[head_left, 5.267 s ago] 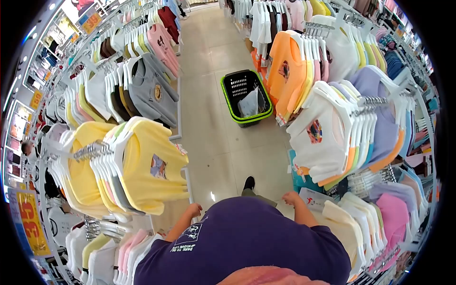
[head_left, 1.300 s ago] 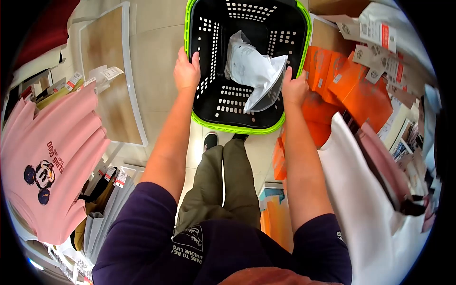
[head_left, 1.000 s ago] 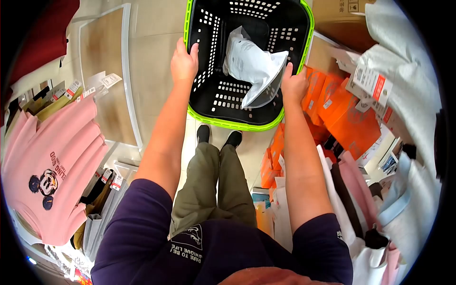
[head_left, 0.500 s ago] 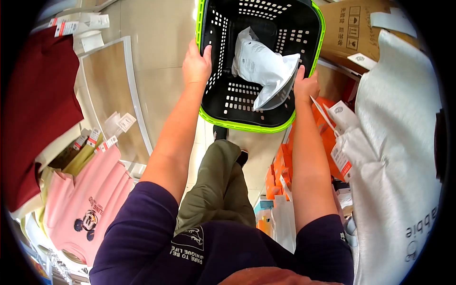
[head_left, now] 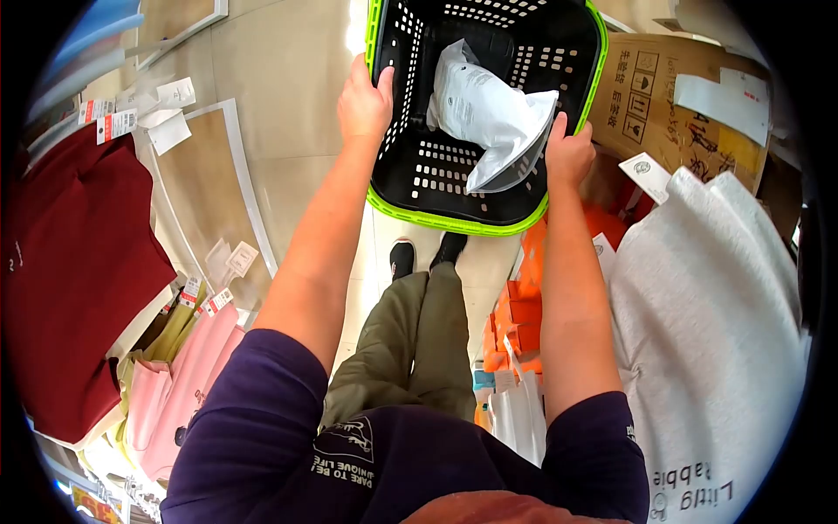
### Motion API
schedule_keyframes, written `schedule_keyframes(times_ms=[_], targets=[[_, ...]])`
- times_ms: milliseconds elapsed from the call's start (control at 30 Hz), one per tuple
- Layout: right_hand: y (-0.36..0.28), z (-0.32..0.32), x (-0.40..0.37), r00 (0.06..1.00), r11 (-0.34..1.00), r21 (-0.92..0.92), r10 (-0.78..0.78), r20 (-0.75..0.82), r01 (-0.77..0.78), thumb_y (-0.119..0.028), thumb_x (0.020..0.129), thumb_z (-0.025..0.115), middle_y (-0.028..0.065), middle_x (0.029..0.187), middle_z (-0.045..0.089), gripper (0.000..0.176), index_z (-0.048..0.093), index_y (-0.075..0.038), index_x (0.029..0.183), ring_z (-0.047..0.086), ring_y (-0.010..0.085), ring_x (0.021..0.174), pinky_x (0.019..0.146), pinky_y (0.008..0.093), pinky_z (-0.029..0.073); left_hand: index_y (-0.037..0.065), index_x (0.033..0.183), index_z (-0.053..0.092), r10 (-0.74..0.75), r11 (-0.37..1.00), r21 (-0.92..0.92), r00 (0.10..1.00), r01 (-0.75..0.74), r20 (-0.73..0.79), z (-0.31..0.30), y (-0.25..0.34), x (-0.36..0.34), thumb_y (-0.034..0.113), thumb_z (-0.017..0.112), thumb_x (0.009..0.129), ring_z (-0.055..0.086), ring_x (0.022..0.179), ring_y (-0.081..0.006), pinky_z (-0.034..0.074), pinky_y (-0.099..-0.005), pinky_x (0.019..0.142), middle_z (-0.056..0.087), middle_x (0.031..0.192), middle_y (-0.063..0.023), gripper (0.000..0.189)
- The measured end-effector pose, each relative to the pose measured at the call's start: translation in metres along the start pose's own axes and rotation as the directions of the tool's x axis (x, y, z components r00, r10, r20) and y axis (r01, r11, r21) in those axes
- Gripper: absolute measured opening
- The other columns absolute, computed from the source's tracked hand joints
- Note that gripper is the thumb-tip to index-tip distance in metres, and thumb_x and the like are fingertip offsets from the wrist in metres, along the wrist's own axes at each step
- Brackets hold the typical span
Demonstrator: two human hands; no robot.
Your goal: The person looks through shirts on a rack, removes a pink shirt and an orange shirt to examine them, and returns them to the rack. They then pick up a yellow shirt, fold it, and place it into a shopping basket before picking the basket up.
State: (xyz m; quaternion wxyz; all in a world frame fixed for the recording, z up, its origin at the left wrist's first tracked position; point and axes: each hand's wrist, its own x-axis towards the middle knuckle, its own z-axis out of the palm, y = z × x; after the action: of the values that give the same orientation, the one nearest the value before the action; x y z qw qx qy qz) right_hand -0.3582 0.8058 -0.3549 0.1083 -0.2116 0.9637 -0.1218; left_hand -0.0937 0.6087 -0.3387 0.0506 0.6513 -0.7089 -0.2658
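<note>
Out in front of me I carry a black plastic shopping basket (head_left: 441,205) with a bright green rim and slotted walls. My left hand (head_left: 365,103) grips its left side, the thumb over the rim and the fingers outside. On the right side my right hand (head_left: 569,153) is closed around the rim, its fingers partly hidden behind the wall. A white plastic packet (head_left: 489,109) lies inside the basket, tilted, its lower end reaching toward my right hand. Small print shows on it, too fine to read.
Dark red (head_left: 83,288) and pink shirts (head_left: 179,393) with tags hang at left. At right are a grey garment (head_left: 698,332), a cardboard box (head_left: 655,96) and orange packages (head_left: 515,319). Tiled floor (head_left: 279,79) runs between the displays.
I have walked forward, so the clothes on both sides slide toward me and more of the cardboard box shows. Both hands keep hold of the basket; my feet have changed position.
</note>
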Motion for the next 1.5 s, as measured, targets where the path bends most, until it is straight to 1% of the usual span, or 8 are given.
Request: schedule_keyframes(times_ms=[133, 467, 667, 933, 1033, 1133, 1233, 1500], targets=[[-0.017, 0.0, 0.03, 0.999, 0.999, -0.026, 0.039, 0.028, -0.038, -0.05, 0.093, 0.062, 0.0292, 0.092, 0.071, 0.055, 0.064, 0.0, 0.115, 0.068, 0.0505, 0.088, 0.08, 0.0569, 0.054, 0.009, 0.135, 0.052, 0.054, 0.999, 0.003, 0.997, -0.054, -0.063, 0.005, 0.017, 0.03, 0.039, 0.063, 0.1, 0.067, 0.094, -0.044, 0.054, -0.0516, 0.08, 0.07, 0.107, -0.021, 0.047], [-0.047, 0.0, 0.08, 0.997, 0.997, -0.022, 0.071, 0.035, -0.07, -0.05, 0.094, 0.061, 0.0309, 0.104, 0.071, 0.061, 0.061, 0.002, 0.126, 0.067, 0.0506, 0.096, 0.086, 0.0551, 0.054, 0.011, 0.137, 0.051, 0.038, 0.999, -0.009, 0.998, -0.038, -0.052, 0.006, 0.053, 0.09, 0.037, 0.064, 0.099, 0.067, 0.1, -0.0436, 0.054, -0.0512, 0.084, 0.07, 0.113, -0.0202, 0.048], [-0.046, 0.003, 0.086, 0.996, 0.996, 0.037, 0.082, 0.039, -0.084, -0.05, 0.094, 0.06, 0.0301, 0.105, 0.071, 0.061, 0.061, 0.001, 0.126, 0.066, 0.0507, 0.098, 0.087, 0.0561, 0.053, 0.01, 0.138, 0.053, 0.044, 0.999, -0.009, 0.998, -0.044, -0.038, 0.004, 0.062, 0.097, 0.036, 0.065, 0.098, 0.067, 0.1, -0.0407, 0.054, -0.0495, 0.085, 0.07, 0.112, -0.0179, 0.049], [-0.057, -0.005, 0.097, 0.983, 0.988, -0.026, 0.157, 0.093, -0.155, -0.051, 0.094, 0.06, 0.0294, 0.108, 0.07, 0.06, 0.061, 0.0, 0.126, 0.066, 0.0497, 0.1, 0.087, 0.0558, 0.053, 0.009, 0.139, 0.051, 0.028, 0.998, -0.06, 0.999, -0.026, 0.039, 0.006, 0.068, 0.112, 0.035, 0.063, 0.1, 0.066, 0.105, -0.0413, 0.054, -0.0493, 0.089, 0.069, 0.118, -0.019, 0.049], [-0.058, -0.001, 0.101, 0.986, 0.989, -0.013, 0.149, 0.071, -0.148, -0.052, 0.094, 0.06, 0.0289, 0.104, 0.071, 0.059, 0.062, 0.0, 0.123, 0.067, 0.0496, 0.097, 0.085, 0.0554, 0.053, 0.007, 0.137, 0.05, 0.101, 0.995, 0.021, 0.995, -0.101, -0.005, 0.007, 0.071, 0.117, 0.033, 0.061, 0.101, 0.068, 0.1, -0.0429, 0.054, -0.0496, 0.085, 0.072, 0.11, -0.0193, 0.046], [-0.061, -0.004, 0.106, 0.987, 0.99, 0.004, 0.143, 0.07, -0.144, -0.052, 0.094, 0.06, 0.0291, 0.104, 0.071, 0.059, 0.063, 0.0, 0.122, 0.067, 0.0496, 0.096, 0.085, 0.0552, 0.054, 0.007, 0.137, 0.05, 0.078, 0.997, 0.01, 0.997, -0.078, 0.008, 0.007, 0.074, 0.12, 0.034, 0.061, 0.101, 0.067, 0.1, -0.0434, 0.054, -0.0498, 0.085, 0.071, 0.111, -0.0199, 0.046], [-0.064, -0.007, 0.103, 0.987, 0.988, -0.022, 0.151, 0.054, -0.15, -0.051, 0.093, 0.061, 0.0296, 0.104, 0.071, 0.058, 0.064, 0.0, 0.121, 0.067, 0.0498, 0.096, 0.085, 0.0551, 0.054, 0.009, 0.14, 0.051, 0.02, 1.0, 0.012, 0.999, -0.021, 0.047, 0.005, 0.076, 0.12, 0.039, 0.06, 0.1, 0.065, 0.109, -0.0412, 0.053, -0.0491, 0.092, 0.068, 0.122, -0.0189, 0.051], [-0.055, 0.004, 0.105, 0.994, 0.991, -0.08, 0.108, 0.006, -0.107, -0.055, 0.093, 0.059, 0.0309, 0.103, 0.071, 0.063, 0.064, 0.001, 0.121, 0.067, 0.0512, 0.096, 0.086, 0.0556, 0.053, 0.013, 0.14, 0.051, 0.03, 0.999, 0.037, 0.999, -0.031, 0.035, 0.006, 0.075, 0.121, 0.041, 0.062, 0.097, 0.067, 0.102, -0.0415, 0.054, -0.052, 0.086, 0.07, 0.117, -0.0161, 0.052]])
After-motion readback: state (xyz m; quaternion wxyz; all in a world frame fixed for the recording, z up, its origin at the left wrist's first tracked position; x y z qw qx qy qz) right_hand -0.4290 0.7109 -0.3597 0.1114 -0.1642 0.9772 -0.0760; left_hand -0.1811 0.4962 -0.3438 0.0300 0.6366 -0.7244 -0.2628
